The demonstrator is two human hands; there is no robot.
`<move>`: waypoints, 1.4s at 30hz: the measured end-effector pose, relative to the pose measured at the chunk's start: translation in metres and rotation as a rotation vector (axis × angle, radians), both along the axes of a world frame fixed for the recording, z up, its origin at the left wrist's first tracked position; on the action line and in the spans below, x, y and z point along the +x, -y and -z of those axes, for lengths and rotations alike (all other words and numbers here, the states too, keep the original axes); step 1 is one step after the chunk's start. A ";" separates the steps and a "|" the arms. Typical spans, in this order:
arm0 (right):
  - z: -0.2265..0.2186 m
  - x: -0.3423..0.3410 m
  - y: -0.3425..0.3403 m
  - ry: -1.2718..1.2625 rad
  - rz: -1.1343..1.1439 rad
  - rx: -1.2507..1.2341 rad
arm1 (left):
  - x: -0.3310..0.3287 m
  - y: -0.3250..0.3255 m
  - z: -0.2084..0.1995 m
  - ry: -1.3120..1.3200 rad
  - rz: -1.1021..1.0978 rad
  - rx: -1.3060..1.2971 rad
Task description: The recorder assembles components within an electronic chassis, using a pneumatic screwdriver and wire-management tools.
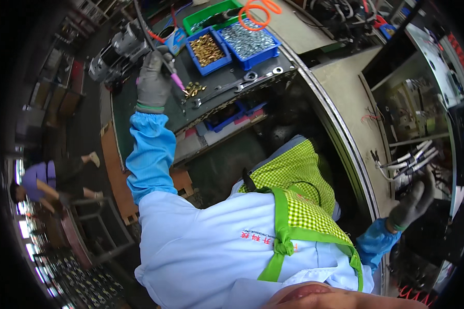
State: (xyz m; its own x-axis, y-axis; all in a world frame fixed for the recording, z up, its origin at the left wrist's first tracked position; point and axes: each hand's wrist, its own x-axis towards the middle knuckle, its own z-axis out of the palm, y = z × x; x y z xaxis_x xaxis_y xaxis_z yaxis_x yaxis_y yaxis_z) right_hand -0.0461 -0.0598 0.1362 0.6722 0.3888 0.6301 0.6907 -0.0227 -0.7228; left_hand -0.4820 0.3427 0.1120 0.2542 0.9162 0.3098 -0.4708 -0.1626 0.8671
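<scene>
My left hand (pixel 154 82), in a grey glove and blue sleeve cover, is over the dark bench top at the upper left. Its fingers are closed at a dark tube ending in a pink tip (pixel 177 81); the grip is partly hidden. Beside the tip lie small loose brass-coloured fittings (pixel 195 89). Steel wrenches (pixel 237 84) rest along the bench's near edge. My right hand (pixel 413 202), gloved alike, is far to the right with fingers outstretched, seemingly holding nothing. Close to its fingertips is a bundle of white-sleeved cables (pixel 410 160).
A blue bin of brass-coloured parts (pixel 207 50), a blue bin of silvery parts (pixel 248 41) and a green bin (pixel 196 20) stand together. An orange coiled hose (pixel 258 18) hangs above. Left of my hand is a grey motor-like machine (pixel 119 54). Another person (pixel 38 180) is at far left.
</scene>
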 end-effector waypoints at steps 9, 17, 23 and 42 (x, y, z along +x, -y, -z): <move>0.026 -0.051 -0.010 0.283 -0.483 -0.416 | 0.167 0.060 -0.009 -0.014 0.553 0.080; 0.030 -0.031 -0.002 0.477 -0.167 -0.199 | 0.272 0.168 0.011 -0.391 1.318 0.516; 0.042 -0.006 0.033 0.575 0.192 -0.092 | 0.338 0.260 0.038 -0.290 2.016 0.167; 0.055 0.048 0.162 -0.526 0.153 -0.027 | 0.484 0.306 0.172 -0.590 0.371 0.947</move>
State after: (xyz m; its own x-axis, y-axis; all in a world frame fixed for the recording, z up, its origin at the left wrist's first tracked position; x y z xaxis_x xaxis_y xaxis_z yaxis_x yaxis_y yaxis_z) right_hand 0.0020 -0.2217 0.0811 0.9439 0.2734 0.1853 0.2239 -0.1172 -0.9675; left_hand 0.0015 0.0370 -0.0603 0.7890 0.2231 0.5725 -0.1908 -0.7967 0.5735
